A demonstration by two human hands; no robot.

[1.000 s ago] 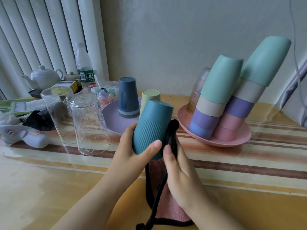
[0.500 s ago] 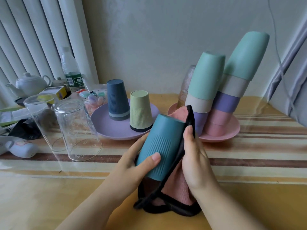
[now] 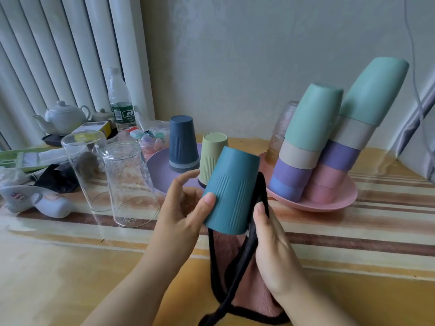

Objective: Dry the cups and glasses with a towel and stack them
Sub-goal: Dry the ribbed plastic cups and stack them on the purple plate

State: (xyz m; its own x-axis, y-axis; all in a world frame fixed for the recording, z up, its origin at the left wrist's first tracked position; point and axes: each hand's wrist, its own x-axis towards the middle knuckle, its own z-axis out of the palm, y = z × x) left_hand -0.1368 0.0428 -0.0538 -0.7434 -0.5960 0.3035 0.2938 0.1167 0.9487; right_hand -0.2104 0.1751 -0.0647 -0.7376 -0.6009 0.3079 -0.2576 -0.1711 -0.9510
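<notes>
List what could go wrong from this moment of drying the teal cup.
1. The left hand holds the teal cup mainly with thumb and fingertips; it could slip.
2. The two cup stacks on the pink plate lean; adding a cup might topple them.
3. The towel dangles and could snag the upturned glasses.

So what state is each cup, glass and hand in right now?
Teal cup: upside down, held in the air.
Left hand: thumb on the teal cup.
Right hand: holding the pink towel.
Navy cup: upside down on the purple plate.
Two clear glasses: upside down.
Two cup stacks: leaning.
</notes>
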